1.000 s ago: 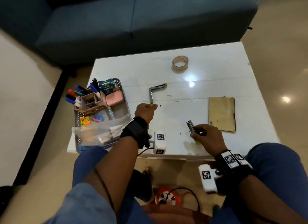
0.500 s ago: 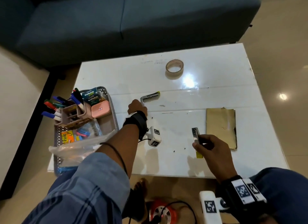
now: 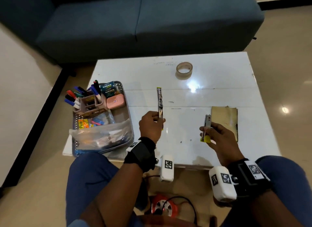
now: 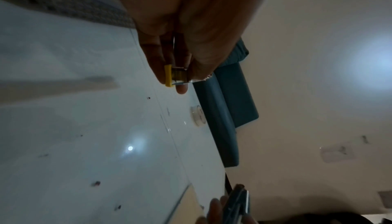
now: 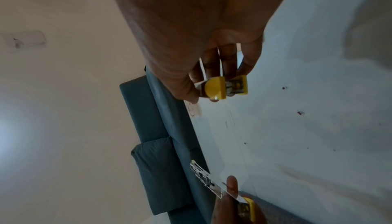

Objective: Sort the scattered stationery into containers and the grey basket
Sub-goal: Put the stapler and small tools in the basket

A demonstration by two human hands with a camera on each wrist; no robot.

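Person seated, both forearms bare. Left hand [image 3: 151, 125]: wide black fabric wrist strap [image 3: 141, 155], small white square-code tag at its upper edge. White rounded plastic camera module [image 3: 167, 168] hangs off the strap on a metal screw joint, black-and-white square marker on its face. Thin dark cord loops round the left forearm. Right hand [image 3: 219, 137]: black wrist band [image 3: 248, 179] with white patches printed with square markers; bulkier white camera housing [image 3: 222, 183] bolted on, two markers on it. Dark blue trousers [image 3: 87, 177] on both knees.
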